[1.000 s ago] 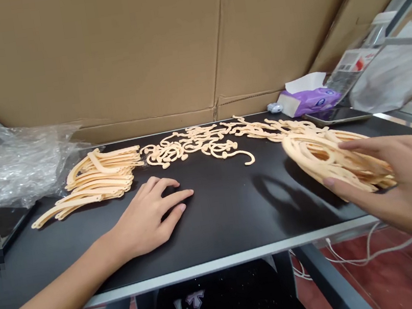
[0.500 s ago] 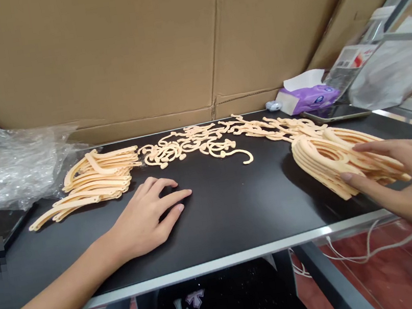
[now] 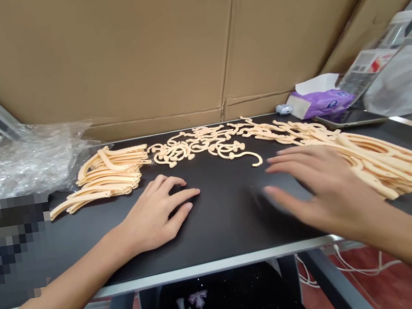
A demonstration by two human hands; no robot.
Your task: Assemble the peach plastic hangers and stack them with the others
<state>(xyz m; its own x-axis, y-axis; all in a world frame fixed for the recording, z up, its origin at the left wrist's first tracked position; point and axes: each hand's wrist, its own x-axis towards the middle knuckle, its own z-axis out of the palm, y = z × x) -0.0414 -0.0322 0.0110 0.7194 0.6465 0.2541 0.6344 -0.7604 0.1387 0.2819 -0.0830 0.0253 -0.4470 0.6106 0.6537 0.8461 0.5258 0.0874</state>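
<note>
My left hand (image 3: 160, 213) rests on the black tabletop (image 3: 232, 223), fingers apart and holding nothing. To its upper left lies a pile of curved cream-coloured plastic arms (image 3: 112, 173), which look like hanger parts. My right hand (image 3: 319, 184), slightly blurred, hovers over the table with fingers spread and nothing in them. Behind and beside it, partly hidden by it, is a stack of cream hanger-like pieces (image 3: 396, 162). A heap of cream plastic hooks (image 3: 200, 142) lies along the back between the two piles, one hook (image 3: 249, 158) pointing out toward the front.
Crumpled clear plastic wrap (image 3: 36, 159) is at the left. At the back right are a purple tissue pack (image 3: 324, 101), a flat dark device (image 3: 353, 118) and a clear bottle (image 3: 371, 65). Cardboard (image 3: 117, 54) walls the back; white cables (image 3: 358, 268) hang below the table's front edge.
My right hand has moved left, away from the stack of hanger pieces it was touching, and now hovers over the tabletop. My left hand stays in place. The view has shifted slightly.
</note>
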